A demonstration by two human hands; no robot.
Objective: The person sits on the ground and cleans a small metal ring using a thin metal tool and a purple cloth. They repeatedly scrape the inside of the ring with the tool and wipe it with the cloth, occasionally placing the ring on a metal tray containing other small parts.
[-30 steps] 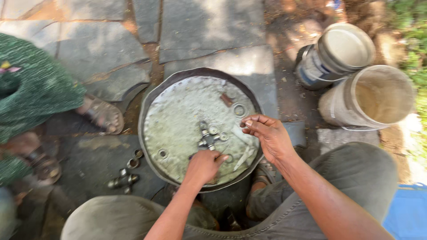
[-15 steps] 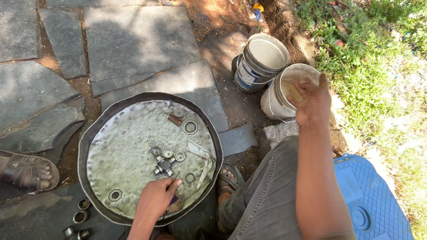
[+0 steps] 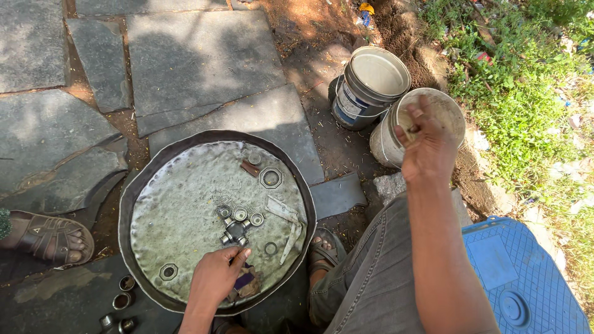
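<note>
Holding my right hand (image 3: 427, 145) pinched over the cream bucket (image 3: 436, 111), content unclear | left hand (image 3: 216, 275) loosely curled, holding nothing, beside the cross joint (image 3: 235, 232) | bearing cups (image 3: 240, 214) loose in the pan (image 3: 148, 185), unsorted

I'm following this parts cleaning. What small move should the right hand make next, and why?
Probably let go over the white bucket: the right hand hangs above its mouth, fingers pinched as if on something small, while the left hand rests in the pan.
</note>
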